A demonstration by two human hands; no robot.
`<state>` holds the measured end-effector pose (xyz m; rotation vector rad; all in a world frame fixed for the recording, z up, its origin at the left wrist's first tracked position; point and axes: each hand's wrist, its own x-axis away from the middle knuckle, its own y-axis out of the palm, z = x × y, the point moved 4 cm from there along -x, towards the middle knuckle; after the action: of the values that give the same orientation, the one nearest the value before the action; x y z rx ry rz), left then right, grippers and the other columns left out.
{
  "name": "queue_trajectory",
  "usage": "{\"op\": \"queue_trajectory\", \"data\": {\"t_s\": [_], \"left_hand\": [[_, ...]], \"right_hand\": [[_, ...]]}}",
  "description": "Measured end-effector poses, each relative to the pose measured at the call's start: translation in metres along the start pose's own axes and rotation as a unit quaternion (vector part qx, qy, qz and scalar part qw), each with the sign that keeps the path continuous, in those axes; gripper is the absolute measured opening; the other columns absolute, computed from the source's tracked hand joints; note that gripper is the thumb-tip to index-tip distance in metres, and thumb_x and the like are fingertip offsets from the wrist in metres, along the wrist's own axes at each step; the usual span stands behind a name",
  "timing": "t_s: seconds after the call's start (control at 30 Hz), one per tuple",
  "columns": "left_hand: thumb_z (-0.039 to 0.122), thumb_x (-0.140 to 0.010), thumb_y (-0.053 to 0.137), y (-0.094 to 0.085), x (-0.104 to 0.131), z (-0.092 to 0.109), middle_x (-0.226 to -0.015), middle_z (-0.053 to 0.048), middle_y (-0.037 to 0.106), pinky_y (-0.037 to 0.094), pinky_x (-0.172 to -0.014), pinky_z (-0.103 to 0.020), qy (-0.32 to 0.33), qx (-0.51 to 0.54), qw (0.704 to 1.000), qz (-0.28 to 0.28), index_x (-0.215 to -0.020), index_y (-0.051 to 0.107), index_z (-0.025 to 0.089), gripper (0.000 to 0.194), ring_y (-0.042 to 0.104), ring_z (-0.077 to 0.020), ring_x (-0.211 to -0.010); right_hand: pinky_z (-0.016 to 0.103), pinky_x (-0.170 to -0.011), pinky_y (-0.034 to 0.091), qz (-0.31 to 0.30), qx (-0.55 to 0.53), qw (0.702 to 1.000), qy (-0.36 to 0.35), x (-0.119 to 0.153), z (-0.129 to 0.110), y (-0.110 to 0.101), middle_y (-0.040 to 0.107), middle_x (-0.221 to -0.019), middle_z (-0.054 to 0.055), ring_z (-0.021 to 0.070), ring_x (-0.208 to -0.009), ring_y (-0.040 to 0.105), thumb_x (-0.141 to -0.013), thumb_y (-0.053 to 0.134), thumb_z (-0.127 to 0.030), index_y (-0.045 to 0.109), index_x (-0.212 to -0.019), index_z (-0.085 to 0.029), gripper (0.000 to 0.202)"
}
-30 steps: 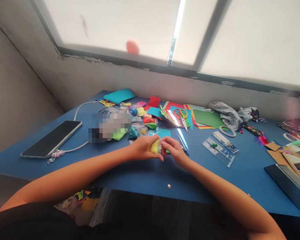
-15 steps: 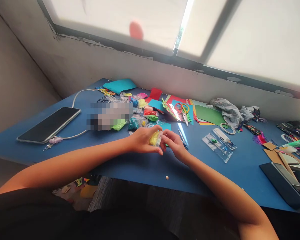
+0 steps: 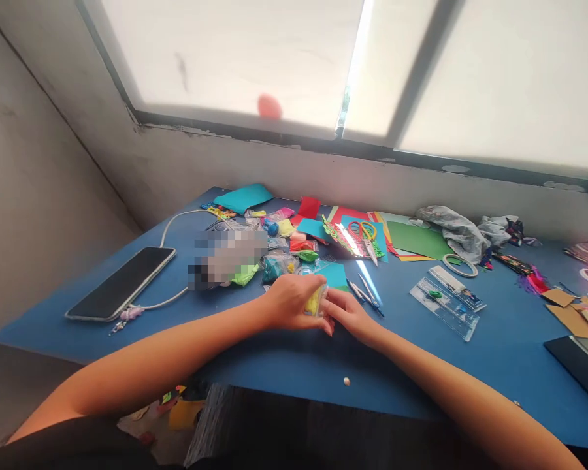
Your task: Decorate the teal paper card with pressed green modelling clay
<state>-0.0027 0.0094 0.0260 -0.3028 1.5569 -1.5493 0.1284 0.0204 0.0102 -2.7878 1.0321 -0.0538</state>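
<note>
Over the front half of the blue table, my left hand [image 3: 294,300] is closed around a small clear plastic packet [image 3: 315,301] with something yellow and clay-like inside. From the other side my right hand [image 3: 353,314] meets it, its fingers bent against the packet's edge. Parts of the fingertips are hidden behind the packet. Just beyond my right hand lies a metal compass [image 3: 367,295]. Colourful packets, one of them green [image 3: 308,255], are heaped behind my left hand.
A phone [image 3: 122,284] with a white cable lies at left. Scissors [image 3: 365,235] rest on coloured paper [image 3: 416,240] at the back. Rulers [image 3: 445,307] and a white ring [image 3: 459,265] sit to the right, with a dark box [image 3: 581,369] at the far right edge.
The view has tilted up and shifted left, so the table appears lower and further right. Both hands stay together at the packet, and my right fingers sit closer against it.
</note>
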Motion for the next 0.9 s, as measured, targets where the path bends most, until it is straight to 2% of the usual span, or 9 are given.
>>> {"op": "queue_trajectory", "data": {"t_s": [0.2, 0.43, 0.6, 0.67, 0.77, 0.9], "left_hand": [[0.082, -0.076, 0.050, 0.003, 0.002, -0.001, -0.082, -0.006, 0.067, 0.039, -0.057, -0.027, 0.009, -0.003, 1.000, -0.028, -0.096, 0.052, 0.018, 0.067, 0.067, -0.0232, -0.072], [0.092, -0.074, 0.023, -0.004, 0.003, 0.003, -0.072, -0.004, 0.062, 0.037, -0.055, -0.028, 0.016, 0.027, 0.999, 0.015, -0.090, 0.050, 0.018, 0.080, 0.063, -0.0210, -0.064], [0.091, -0.075, 0.019, -0.006, 0.002, 0.006, -0.071, -0.003, 0.059, 0.037, -0.055, -0.027, 0.023, 0.019, 0.999, 0.014, -0.086, 0.050, 0.018, 0.079, 0.060, -0.0191, -0.062], [0.090, -0.076, 0.020, -0.004, 0.003, 0.006, -0.070, -0.003, 0.058, 0.037, -0.055, -0.027, 0.030, 0.009, 0.999, 0.017, -0.087, 0.051, 0.018, 0.080, 0.059, -0.0186, -0.061], [0.090, -0.075, 0.023, -0.002, 0.005, 0.008, -0.069, -0.002, 0.057, 0.039, -0.057, -0.028, 0.038, 0.016, 0.999, 0.035, -0.091, 0.052, 0.017, 0.080, 0.059, -0.0190, -0.062], [0.088, -0.076, 0.032, 0.001, 0.006, 0.011, -0.082, -0.007, 0.062, 0.045, -0.066, -0.033, 0.038, 0.057, 0.997, 0.046, -0.102, 0.053, 0.015, 0.081, 0.061, -0.0231, -0.074]], "right_hand": [[0.025, -0.049, 0.037, 0.011, -0.013, 1.000, 0.009, 0.001, -0.001, 0.001, 0.054, -0.051, -0.005, 0.0108, -0.047, 0.050, -0.079, 0.052, -0.076, 0.047, -0.072, -0.021, 0.056], [0.024, -0.048, 0.037, 0.009, -0.027, 0.999, 0.019, 0.003, -0.014, 0.003, 0.054, -0.049, -0.005, 0.0099, -0.046, 0.049, -0.080, 0.054, -0.074, 0.047, -0.068, -0.021, 0.055], [0.023, -0.043, 0.030, -0.024, -0.031, 0.998, 0.040, 0.002, -0.018, 0.002, 0.054, -0.049, -0.004, 0.0079, -0.042, 0.041, -0.080, 0.055, -0.072, 0.048, -0.067, -0.020, 0.054], [0.023, -0.043, 0.028, -0.020, -0.025, 0.999, 0.040, 0.002, -0.019, 0.002, 0.049, -0.049, -0.005, 0.0071, -0.043, 0.038, -0.081, 0.055, -0.070, 0.047, -0.065, -0.020, 0.053], [0.023, -0.043, 0.023, 0.016, -0.003, 0.999, 0.037, 0.003, -0.020, 0.001, 0.033, -0.050, -0.008, 0.0057, -0.045, 0.027, -0.081, 0.055, -0.064, 0.041, -0.059, -0.021, 0.050], [0.023, -0.045, 0.020, 0.090, 0.075, 0.993, 0.018, 0.005, -0.021, -0.001, 0.024, -0.053, -0.007, 0.0064, -0.050, 0.020, -0.080, 0.053, -0.044, 0.031, -0.053, -0.022, 0.041]]}}
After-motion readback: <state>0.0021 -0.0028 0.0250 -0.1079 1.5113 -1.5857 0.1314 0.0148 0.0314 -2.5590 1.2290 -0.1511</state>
